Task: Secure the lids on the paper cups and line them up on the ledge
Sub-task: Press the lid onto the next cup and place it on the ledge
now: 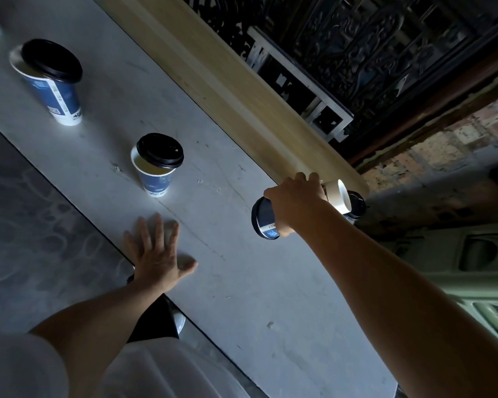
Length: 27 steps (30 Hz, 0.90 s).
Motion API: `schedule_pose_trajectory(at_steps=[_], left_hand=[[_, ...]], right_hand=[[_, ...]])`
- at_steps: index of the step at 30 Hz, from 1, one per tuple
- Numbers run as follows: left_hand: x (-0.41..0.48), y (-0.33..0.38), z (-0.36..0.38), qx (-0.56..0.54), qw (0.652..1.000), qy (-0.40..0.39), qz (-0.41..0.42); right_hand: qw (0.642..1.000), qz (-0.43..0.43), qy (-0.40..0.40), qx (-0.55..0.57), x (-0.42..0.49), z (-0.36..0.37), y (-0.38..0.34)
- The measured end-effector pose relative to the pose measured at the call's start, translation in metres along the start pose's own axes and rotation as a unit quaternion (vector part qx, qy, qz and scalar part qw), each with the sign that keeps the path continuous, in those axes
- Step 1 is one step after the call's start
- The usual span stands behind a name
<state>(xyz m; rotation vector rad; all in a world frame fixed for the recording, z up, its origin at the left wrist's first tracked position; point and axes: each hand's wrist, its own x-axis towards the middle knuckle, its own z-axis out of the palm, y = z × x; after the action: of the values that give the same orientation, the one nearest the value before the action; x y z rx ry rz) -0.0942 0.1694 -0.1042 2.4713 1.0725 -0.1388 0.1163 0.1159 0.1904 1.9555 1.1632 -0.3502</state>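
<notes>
Right hand [295, 201] fingers wrap a lidded cup [266, 221]; left hand [158, 254] lies spread on the bench [242, 282]. Two cups' lids sit loose.

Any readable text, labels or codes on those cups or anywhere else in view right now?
Nothing can be read.
Tall blue cup: white print and a square code patch, too blurred.
Middle blue cup: pale pattern, no legible words.
Cup in the right hand: a small white label strip, too small to read.
</notes>
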Motion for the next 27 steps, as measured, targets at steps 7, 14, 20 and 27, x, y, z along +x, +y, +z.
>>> schedule_pose_trajectory(at_steps=[7, 14, 20, 27], left_hand=[[0.002, 0.0, 0.0, 0.019, 0.999, -0.037, -0.026], [0.006, 0.008, -0.007, -0.024, 0.995, -0.077, -0.063], [0.019, 0.038, -0.012, 0.022, 0.995, -0.092, 0.03], [0.07, 0.084, -0.008, 0.058, 0.986, -0.095, 0.124]], right_hand=[[0.946, -0.039, -0.091, 0.308, -0.004, 0.007, 0.015], [0.722, -0.088, -0.221, 0.65, 0.001, 0.039, 0.029], [0.551, -0.126, -0.197, 0.801, 0.022, 0.076, 0.032], [0.33, -0.085, -0.049, 0.939, 0.077, 0.11, 0.046]])
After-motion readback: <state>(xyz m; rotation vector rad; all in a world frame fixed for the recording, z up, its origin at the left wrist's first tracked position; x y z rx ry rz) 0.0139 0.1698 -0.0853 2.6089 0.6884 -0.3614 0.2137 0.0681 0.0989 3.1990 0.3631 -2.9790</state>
